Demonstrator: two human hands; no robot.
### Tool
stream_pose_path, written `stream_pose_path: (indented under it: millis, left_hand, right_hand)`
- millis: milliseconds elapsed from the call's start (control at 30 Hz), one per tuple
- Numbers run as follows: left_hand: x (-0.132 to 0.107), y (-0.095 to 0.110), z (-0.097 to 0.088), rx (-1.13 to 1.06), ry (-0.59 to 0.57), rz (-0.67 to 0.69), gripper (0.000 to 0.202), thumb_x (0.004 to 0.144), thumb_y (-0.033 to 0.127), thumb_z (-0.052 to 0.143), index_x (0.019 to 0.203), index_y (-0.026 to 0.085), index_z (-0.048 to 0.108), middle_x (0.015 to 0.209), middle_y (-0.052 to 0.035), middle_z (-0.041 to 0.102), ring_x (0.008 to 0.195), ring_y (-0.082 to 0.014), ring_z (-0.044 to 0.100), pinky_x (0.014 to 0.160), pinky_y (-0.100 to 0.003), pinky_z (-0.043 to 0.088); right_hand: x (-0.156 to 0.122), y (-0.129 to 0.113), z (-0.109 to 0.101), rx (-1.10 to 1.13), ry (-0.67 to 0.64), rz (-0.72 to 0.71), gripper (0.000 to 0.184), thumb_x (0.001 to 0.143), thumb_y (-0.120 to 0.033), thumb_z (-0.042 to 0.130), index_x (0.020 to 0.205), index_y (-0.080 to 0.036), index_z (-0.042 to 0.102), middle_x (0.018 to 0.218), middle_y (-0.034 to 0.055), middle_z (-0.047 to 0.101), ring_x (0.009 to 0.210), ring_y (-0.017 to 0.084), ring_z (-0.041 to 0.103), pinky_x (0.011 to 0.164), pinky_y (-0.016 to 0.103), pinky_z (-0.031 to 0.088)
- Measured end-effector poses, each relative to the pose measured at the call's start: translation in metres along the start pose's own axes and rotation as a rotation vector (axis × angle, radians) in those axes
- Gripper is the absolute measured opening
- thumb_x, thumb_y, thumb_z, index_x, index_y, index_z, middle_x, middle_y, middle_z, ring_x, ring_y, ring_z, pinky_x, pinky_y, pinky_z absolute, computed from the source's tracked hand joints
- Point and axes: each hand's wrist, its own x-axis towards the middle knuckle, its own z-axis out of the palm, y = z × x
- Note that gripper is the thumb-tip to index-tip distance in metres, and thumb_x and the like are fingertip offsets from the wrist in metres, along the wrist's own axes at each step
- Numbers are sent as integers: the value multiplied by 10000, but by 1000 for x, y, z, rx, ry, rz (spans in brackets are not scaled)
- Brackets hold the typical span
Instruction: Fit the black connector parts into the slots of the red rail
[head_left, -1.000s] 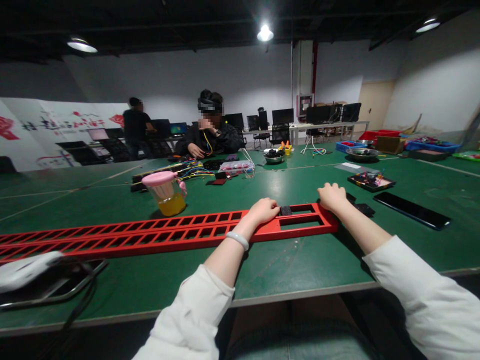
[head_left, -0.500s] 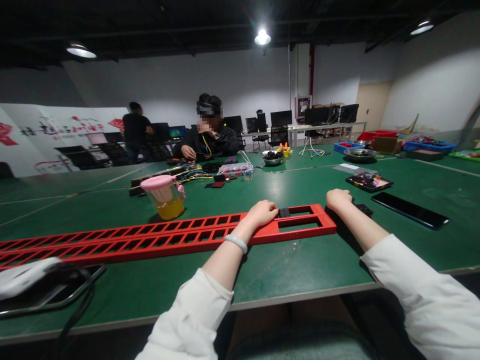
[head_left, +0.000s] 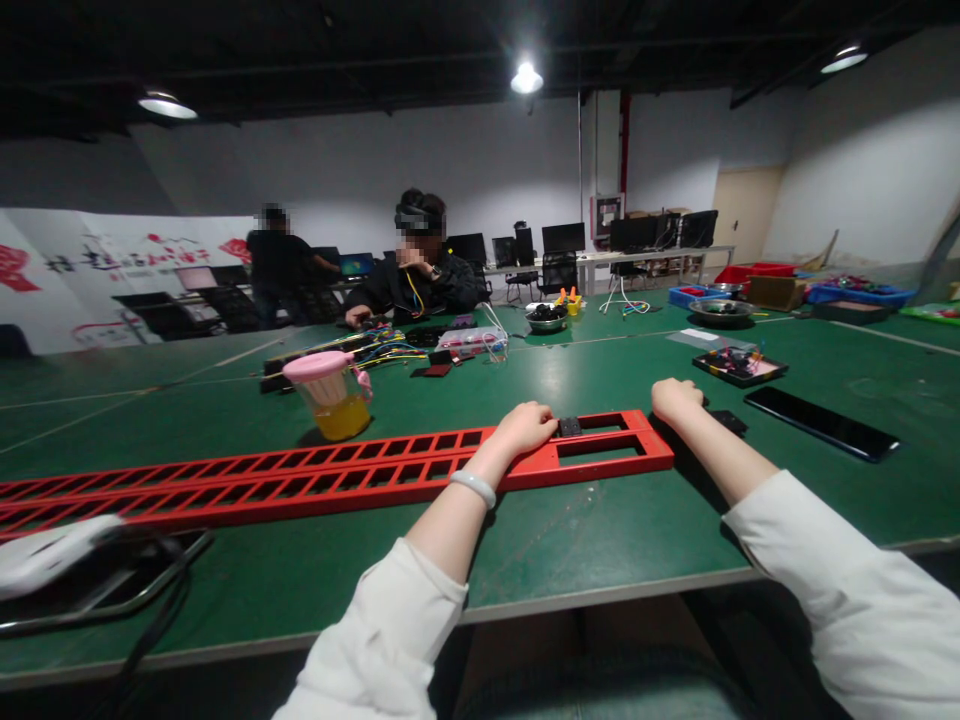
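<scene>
A long red slotted frame (head_left: pixel 420 470) lies across the green table in front of me. My left hand (head_left: pixel 527 428) rests on its right part with the fingers curled down over the far rail. Right beside those fingertips a small black block (head_left: pixel 570 427) sits in a slot of the frame. Just past the frame's right end, my right hand (head_left: pixel 677 400) is closed, knuckles up. Its fingertips are turned away, so what they hold is hidden. Next to that wrist lies a flat black part (head_left: pixel 727 422), partly behind my forearm.
A lidded pink cup (head_left: pixel 330 395) stands behind the frame. On the right lie a phone (head_left: pixel 821 423) and a black tray (head_left: pixel 739 366) of small parts. A white device (head_left: pixel 56 555) is at the near left. Across the table, a person (head_left: pixel 420 270) sits by coloured wires (head_left: pixel 382 345).
My hands and the red frame stay in place. Across the table, the seated person's hand has shifted left, and the standing person behind has turned and reached an arm toward the monitors.
</scene>
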Motion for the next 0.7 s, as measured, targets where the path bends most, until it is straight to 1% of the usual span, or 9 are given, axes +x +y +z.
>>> stream_pose_path:
  millis: [167, 333, 400, 467, 533, 600, 700]
  left_hand:
    - [1, 0, 1, 3, 5, 15, 310, 801, 356, 387, 822, 184, 644, 858, -63, 637, 793, -172, 567, 691, -235, 408]
    - [0, 0, 0, -8, -11, -14, 312, 801, 365, 392, 834, 186, 645, 875, -63, 639, 811, -172, 568, 706, -232, 408]
    - [0, 1, 0, -13, -11, -17, 313, 801, 369, 392, 832, 186, 644, 877, -63, 639, 808, -173, 569, 699, -231, 408]
    - [-1, 2, -1, -15, -10, -15, 310, 801, 368, 392, 830, 187, 642, 871, -62, 640, 801, -173, 570, 695, -233, 408]
    - [-1, 3, -1, -18, -14, -22, 307, 800, 367, 394, 832, 189, 642, 868, -60, 641, 805, -173, 571, 698, -234, 407]
    - [-1, 4, -2, -23, -20, -40, 310, 799, 372, 397, 834, 187, 643, 875, -61, 641, 818, -174, 570, 711, -233, 405]
    - [0, 4, -1, -23, -18, -53, 312, 795, 380, 403, 835, 186, 644, 878, -62, 639, 822, -175, 569, 719, -234, 403]
  right_hand:
    - [-5, -2, -6, 8, 34, -26, 310, 767, -95, 428, 1009, -75, 620, 1042, 212, 560, 1051, 329, 466, 775, 415, 404]
    - [-13, -5, -11, 20, 103, -44, 330, 782, -71, 380, 1027, -32, 596, 1009, 241, 530, 966, 325, 531, 747, 397, 422]
    - [-19, -7, -15, 29, 128, -79, 349, 796, -78, 360, 1068, -69, 579, 1021, 223, 509, 915, 297, 561, 722, 370, 435]
    - [-27, -9, -18, 62, 165, -151, 376, 817, -100, 335, 1118, -150, 554, 1035, 189, 487, 853, 261, 584, 684, 339, 443]
    - [-36, -13, -19, 123, 217, -262, 382, 831, -130, 329, 1138, -216, 539, 1047, 160, 463, 801, 228, 592, 666, 315, 441]
    - [-44, -19, -17, 199, 277, -397, 356, 827, -149, 358, 1111, -223, 560, 1072, 145, 438, 791, 205, 584, 690, 302, 434]
    - [-55, -30, -12, 304, 343, -593, 308, 786, -141, 425, 1030, -190, 607, 1139, 129, 396, 845, 185, 556, 760, 278, 423]
